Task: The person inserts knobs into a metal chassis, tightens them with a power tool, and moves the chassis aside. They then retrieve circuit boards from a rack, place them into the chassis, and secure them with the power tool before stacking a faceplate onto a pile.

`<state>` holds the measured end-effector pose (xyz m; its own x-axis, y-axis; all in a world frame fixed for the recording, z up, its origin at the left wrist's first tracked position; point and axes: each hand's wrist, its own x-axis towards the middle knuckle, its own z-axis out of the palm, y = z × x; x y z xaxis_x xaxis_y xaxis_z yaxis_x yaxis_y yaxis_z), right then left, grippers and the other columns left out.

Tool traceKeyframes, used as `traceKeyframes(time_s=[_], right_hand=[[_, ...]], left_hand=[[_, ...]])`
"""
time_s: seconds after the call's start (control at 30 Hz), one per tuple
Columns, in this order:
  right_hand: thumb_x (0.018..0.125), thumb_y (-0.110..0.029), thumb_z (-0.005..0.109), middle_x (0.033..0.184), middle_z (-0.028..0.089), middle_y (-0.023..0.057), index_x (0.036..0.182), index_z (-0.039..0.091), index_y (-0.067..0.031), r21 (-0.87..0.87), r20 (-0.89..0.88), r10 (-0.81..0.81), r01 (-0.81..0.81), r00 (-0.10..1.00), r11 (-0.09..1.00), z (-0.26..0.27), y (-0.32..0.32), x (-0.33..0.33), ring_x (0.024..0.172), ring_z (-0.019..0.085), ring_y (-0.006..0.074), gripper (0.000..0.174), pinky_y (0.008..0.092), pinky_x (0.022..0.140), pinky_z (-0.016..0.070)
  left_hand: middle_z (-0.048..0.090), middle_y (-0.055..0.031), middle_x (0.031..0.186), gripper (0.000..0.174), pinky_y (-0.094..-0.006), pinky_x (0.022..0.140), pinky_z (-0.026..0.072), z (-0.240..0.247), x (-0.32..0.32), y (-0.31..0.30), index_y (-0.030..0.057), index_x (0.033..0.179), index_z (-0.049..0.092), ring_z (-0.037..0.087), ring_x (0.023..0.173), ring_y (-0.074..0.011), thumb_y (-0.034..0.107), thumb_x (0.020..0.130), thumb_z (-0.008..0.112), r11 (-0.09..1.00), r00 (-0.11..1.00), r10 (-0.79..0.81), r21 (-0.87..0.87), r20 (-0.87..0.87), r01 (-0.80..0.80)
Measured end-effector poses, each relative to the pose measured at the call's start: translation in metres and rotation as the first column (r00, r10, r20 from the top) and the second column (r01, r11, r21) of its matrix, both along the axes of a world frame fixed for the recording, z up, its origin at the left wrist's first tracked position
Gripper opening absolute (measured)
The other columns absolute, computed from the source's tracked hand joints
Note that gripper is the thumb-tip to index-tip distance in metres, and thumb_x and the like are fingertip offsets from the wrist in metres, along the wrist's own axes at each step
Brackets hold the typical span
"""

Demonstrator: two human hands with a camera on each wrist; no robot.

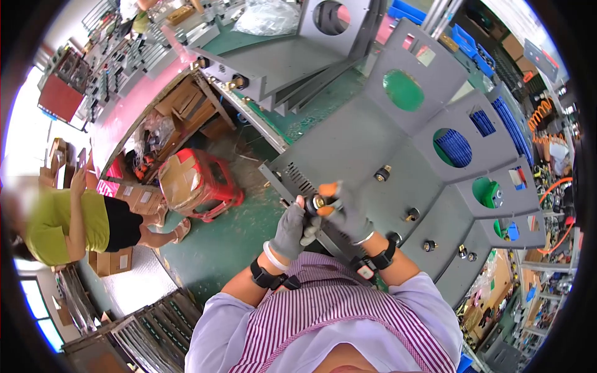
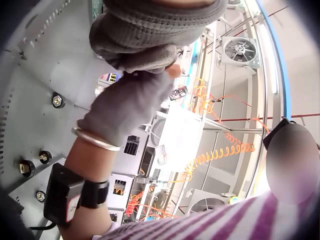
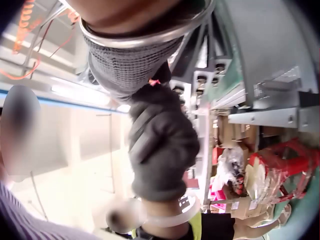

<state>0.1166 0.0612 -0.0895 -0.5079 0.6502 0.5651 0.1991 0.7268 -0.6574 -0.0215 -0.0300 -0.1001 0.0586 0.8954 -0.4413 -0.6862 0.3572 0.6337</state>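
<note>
Both hands wear grey gloves with bare fingertips and meet over the near edge of a grey sheet-metal panel (image 1: 336, 149). Between them is a black round fitting with a brass-coloured centre (image 1: 315, 204). My left hand (image 1: 291, 231) grips it from the left, thumb tip beside it. From the right, my right hand (image 1: 349, 214) pinches at it with thumb and finger. In both wrist views the gloves hide the fitting; the left hand (image 3: 162, 145) appears curled in the right wrist view. Similar black-and-brass fittings (image 1: 382, 173) stand on the panels.
More bent panels (image 1: 463, 140) with round cut-outs overlap to the right. Further grey panels (image 1: 286, 62) are stacked at the back. A red stool (image 1: 214, 186) with a taped carton stands left on the green floor. Another person (image 1: 74, 214) stands at far left.
</note>
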Motion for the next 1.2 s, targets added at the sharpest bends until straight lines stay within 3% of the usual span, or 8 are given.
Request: traceKeyframes(time_s=[0.1, 0.23, 0.47, 0.57, 0.7, 0.93, 1.07, 1.2], right_hand=[[0.075, -0.034, 0.062, 0.071, 0.056, 0.0083, 0.098, 0.057, -0.0080, -0.746, 0.172, -0.216, 0.270, 0.961, 0.609, -0.050, 0.013, 0.030, 0.061, 0.056, 0.0240, 0.035, 0.0339, 0.056, 0.0435], [0.078, -0.033, 0.059, 0.072, 0.057, 0.0100, 0.101, 0.056, -0.0073, -0.255, 0.322, 0.016, 0.071, 0.946, 0.964, -0.013, -0.014, 0.009, 0.063, 0.057, 0.0288, 0.035, 0.0376, 0.057, 0.0453], [0.075, -0.020, 0.061, 0.100, 0.056, 0.0117, 0.101, 0.052, -0.0056, 0.075, 0.323, 0.069, -0.098, 0.944, 0.992, -0.008, -0.019, 0.002, 0.083, 0.056, 0.0312, 0.030, 0.0380, 0.070, 0.0466], [0.074, -0.016, 0.062, 0.097, 0.056, 0.0122, 0.099, 0.052, -0.0049, 0.023, 0.083, 0.137, -0.139, 0.987, 0.990, -0.005, -0.017, -0.007, 0.081, 0.056, 0.0309, 0.029, 0.0376, 0.069, 0.0467], [0.075, -0.017, 0.064, 0.087, 0.057, 0.0108, 0.095, 0.052, -0.0026, 0.048, 0.064, -0.076, 0.073, 0.995, 0.996, -0.007, -0.022, -0.012, 0.075, 0.058, 0.0303, 0.027, 0.0370, 0.065, 0.0470], [0.077, -0.033, 0.063, 0.080, 0.059, 0.0085, 0.092, 0.056, -0.0036, -0.581, 0.038, 0.084, -0.046, 0.996, 0.813, -0.030, 0.004, 0.017, 0.071, 0.061, 0.0259, 0.034, 0.0342, 0.063, 0.0475], [0.076, -0.032, 0.064, 0.077, 0.059, 0.0111, 0.085, 0.056, -0.0038, -0.273, 0.295, -0.044, 0.128, 0.955, 0.954, -0.019, -0.007, 0.004, 0.065, 0.059, 0.0288, 0.031, 0.0367, 0.060, 0.0467], [0.077, -0.028, 0.060, 0.085, 0.058, 0.0135, 0.092, 0.055, -0.0056, -0.010, 0.211, -0.140, 0.146, 0.967, 0.989, -0.003, -0.014, -0.002, 0.076, 0.058, 0.0298, 0.027, 0.0400, 0.067, 0.0457]], left_hand=[[0.043, -0.0008, 0.056, 0.047, -0.0196, 0.033, 0.0227, 0.009, -0.002, -0.004, 0.0081, 0.087, 0.048, 0.032, 0.038, -0.0062, 0.054, 0.089, 0.037, 0.999, 0.995, 0.040, -0.001, -0.091, -0.040], [0.044, -0.0013, 0.056, 0.041, -0.0194, 0.034, 0.0220, 0.003, 0.011, -0.004, 0.0074, 0.091, 0.049, 0.031, 0.038, -0.0059, 0.046, 0.092, 0.035, 0.998, 0.973, 0.049, -0.015, -0.225, -0.053], [0.041, 0.0003, 0.052, 0.046, -0.0197, 0.035, 0.0208, -0.013, 0.008, -0.010, 0.0071, 0.085, 0.048, 0.029, 0.036, -0.0064, 0.051, 0.091, 0.035, 0.994, 0.991, 0.106, -0.026, -0.078, -0.109], [0.039, 0.0010, 0.051, 0.046, -0.0198, 0.034, 0.0205, -0.013, 0.006, -0.009, 0.0081, 0.085, 0.048, 0.029, 0.036, -0.0066, 0.052, 0.091, 0.034, 0.995, 0.997, 0.078, -0.066, -0.006, -0.078], [0.039, 0.0013, 0.051, 0.047, -0.0193, 0.033, 0.0208, -0.011, 0.009, -0.008, 0.0082, 0.086, 0.048, 0.029, 0.036, -0.0064, 0.053, 0.091, 0.035, 0.995, 0.998, 0.057, -0.080, -0.034, -0.059], [0.047, -0.0031, 0.065, 0.048, -0.0179, 0.035, 0.0252, -0.025, 0.013, -0.007, 0.0057, 0.091, 0.049, 0.033, 0.042, -0.0060, 0.053, 0.089, 0.039, 0.990, 0.993, 0.116, -0.089, 0.030, -0.113], [0.043, -0.0015, 0.056, 0.053, -0.0177, 0.036, 0.0252, -0.011, 0.019, -0.001, 0.0042, 0.081, 0.049, 0.032, 0.041, -0.0064, 0.055, 0.089, 0.037, 0.996, 0.983, 0.085, 0.001, -0.163, -0.086], [0.046, -0.0008, 0.060, 0.044, -0.0182, 0.035, 0.0251, -0.027, 0.011, 0.002, 0.0067, 0.087, 0.050, 0.034, 0.043, -0.0049, 0.048, 0.092, 0.036, 0.999, 0.999, 0.024, -0.029, 0.034, -0.023]])
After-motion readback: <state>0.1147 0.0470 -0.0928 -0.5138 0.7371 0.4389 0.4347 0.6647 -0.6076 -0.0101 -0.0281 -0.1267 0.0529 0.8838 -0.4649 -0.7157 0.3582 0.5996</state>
